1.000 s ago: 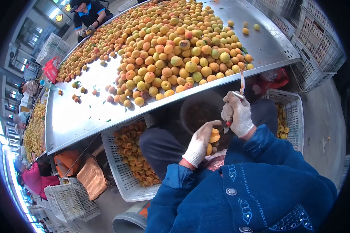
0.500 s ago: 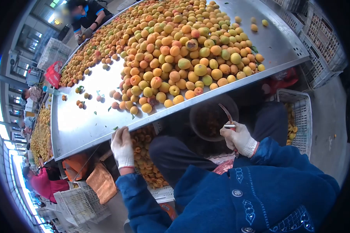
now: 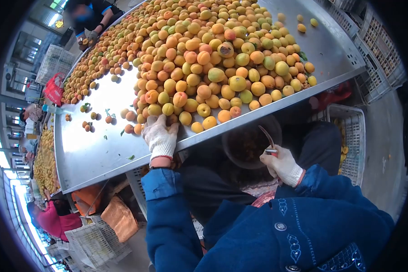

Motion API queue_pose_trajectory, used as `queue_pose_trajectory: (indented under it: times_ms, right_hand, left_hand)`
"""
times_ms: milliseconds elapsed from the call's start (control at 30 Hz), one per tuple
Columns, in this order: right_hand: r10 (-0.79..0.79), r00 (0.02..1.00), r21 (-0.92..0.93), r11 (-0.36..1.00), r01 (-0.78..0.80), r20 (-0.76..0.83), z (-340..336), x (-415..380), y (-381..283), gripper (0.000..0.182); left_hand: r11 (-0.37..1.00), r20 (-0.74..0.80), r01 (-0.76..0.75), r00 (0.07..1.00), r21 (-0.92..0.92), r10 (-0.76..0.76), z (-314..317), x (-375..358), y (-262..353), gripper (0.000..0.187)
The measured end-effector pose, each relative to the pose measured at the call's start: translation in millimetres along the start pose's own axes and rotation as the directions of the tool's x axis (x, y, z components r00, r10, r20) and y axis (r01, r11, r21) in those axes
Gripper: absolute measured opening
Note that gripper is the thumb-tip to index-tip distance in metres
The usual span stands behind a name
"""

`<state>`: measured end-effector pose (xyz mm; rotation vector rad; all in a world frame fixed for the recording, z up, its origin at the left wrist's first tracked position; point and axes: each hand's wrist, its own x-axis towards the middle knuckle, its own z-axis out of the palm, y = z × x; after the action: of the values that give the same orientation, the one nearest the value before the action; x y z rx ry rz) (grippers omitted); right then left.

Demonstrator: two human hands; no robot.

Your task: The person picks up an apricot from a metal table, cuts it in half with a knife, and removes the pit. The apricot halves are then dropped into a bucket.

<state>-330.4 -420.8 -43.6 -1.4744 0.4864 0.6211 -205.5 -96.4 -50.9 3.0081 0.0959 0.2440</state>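
My left hand (image 3: 159, 138), in a white knit glove, reaches over the near edge of the metal table (image 3: 90, 158). Its thumb stands apart from the fingers, which touch the near rim of a large heap of apricots (image 3: 192, 79). The fingertips are partly hidden among the fruit, and no apricot shows clearly held. My right hand (image 3: 282, 164), also gloved, is closed around the red handle of a curved knife (image 3: 267, 136). Its blade points up and leftward, above my lap and beside a round basin (image 3: 245, 161) with dark contents.
A white crate (image 3: 352, 136) with cut fruit stands to my right. Another crate (image 3: 138, 183) sits under the table on my left. Stacked crates (image 3: 378, 50) stand far right. A person (image 3: 93, 18) handles fruit across the table; another in pink (image 3: 59, 217) sits at left.
My left hand has moved up from the table's front edge onto the metal top and against the apricots. My right hand keeps the knife in nearly the same place.
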Motion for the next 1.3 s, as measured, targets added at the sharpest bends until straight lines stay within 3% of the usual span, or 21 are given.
queue_pose_trajectory:
  times_ms: [133,333,400,467,533,633,667,733,767,833,933,1000,1133,1200,1233,1267,1300]
  right_hand:
    - [0.008,0.996,-0.008,1.000,-0.008,0.091,-0.9,-4.0,-1.5,0.023]
    - [-0.011,0.994,-0.043,0.999,0.016,0.104,-5.4,-20.7,-4.0,0.022]
    - [-0.042,0.994,-0.051,0.998,0.047,0.099,-6.3,-25.8,-3.4,0.022]
    - [-0.063,0.992,-0.068,0.995,0.071,0.113,-6.1,-29.8,-0.9,0.021]
    - [-0.064,0.993,0.016,0.998,0.063,0.100,-5.1,-31.3,3.3,0.021]
    - [-0.097,0.985,0.030,0.995,0.094,0.144,-4.0,-32.8,9.7,0.021]
    - [-0.101,0.978,0.031,0.995,0.097,0.183,-4.7,-33.7,11.7,0.021]
    - [-0.068,0.968,-0.023,0.997,0.076,0.240,-3.9,-35.7,12.7,0.019]
    - [-0.070,0.973,-0.002,0.997,0.072,0.220,-2.5,-35.8,14.7,0.017]
    - [-0.080,0.963,-0.003,0.996,0.084,0.257,1.1,-37.4,21.7,0.015]
    - [-0.094,0.952,0.040,0.995,0.086,0.291,2.1,-33.4,32.8,0.020]
    - [-0.092,0.934,0.022,0.996,0.090,0.346,2.6,-32.0,36.2,0.022]
    - [-0.076,0.922,-0.004,0.996,0.084,0.379,11.9,-33.0,31.6,0.025]
    - [-0.071,0.927,-0.015,0.997,0.082,0.369,16.0,-33.3,29.6,0.025]
    - [-0.050,0.939,-0.115,0.989,0.095,0.341,19.6,-41.2,18.0,0.022]
    - [-0.072,0.933,-0.112,0.987,0.118,0.354,19.2,-41.5,17.7,0.018]
    - [-0.102,0.921,-0.074,0.987,0.140,0.377,13.1,-38.4,21.4,0.017]
  left_hand:
    - [0.988,-0.161,-0.037,0.987,-0.149,0.013,4.5,-7.4,-0.5,0.032]
    - [0.951,-0.272,-0.157,0.959,-0.266,0.082,7.3,-26.7,9.1,0.031]
    - [0.946,-0.227,-0.085,0.974,-0.314,0.012,6.0,-37.3,15.2,0.033]
    - [0.808,-0.275,-0.096,0.958,-0.581,-0.084,6.4,-50.2,15.2,0.035]
    - [0.802,-0.324,-0.133,0.943,-0.582,-0.078,-3.4,-66.0,9.0,0.032]
    - [0.636,-0.291,-0.031,0.906,-0.771,-0.308,-25.4,-99.3,-0.1,0.023]
    - [0.205,0.102,0.232,0.860,-0.951,-0.499,-40.1,-113.3,-6.1,0.024]
    - [0.281,-0.234,-0.093,0.820,-0.955,-0.523,-31.6,-147.5,-41.2,0.026]
    - [0.297,-0.201,-0.032,0.805,-0.954,-0.558,-29.6,-173.4,-66.8,0.026]
    - [0.249,-0.137,0.085,0.646,-0.965,-0.751,-49.1,-230.7,-82.7,0.027]
    - [0.175,-0.124,0.114,0.361,-0.978,-0.924,-56.7,-336.4,-128.1,0.031]
    - [0.218,-0.173,0.266,0.182,-0.939,-0.968,-70.1,-411.3,-141.6,0.033]
    - [0.172,-0.233,0.315,-0.165,-0.933,-0.959,-87.9,-528.8,-141.4,0.034]
    - [0.263,-0.413,0.670,-0.071,-0.694,-0.908,-83.1,-595.1,-147.7,0.036]
    - [0.153,-0.345,0.722,-0.125,-0.675,-0.930,-91.9,-596.2,-134.7,0.040]
    - [0.099,-0.206,0.552,-0.134,-0.828,-0.969,-77.9,-622.4,-147.0,0.042]
    - [-0.057,0.022,0.222,-0.156,-0.973,-0.987,-76.2,-620.7,-152.8,0.044]
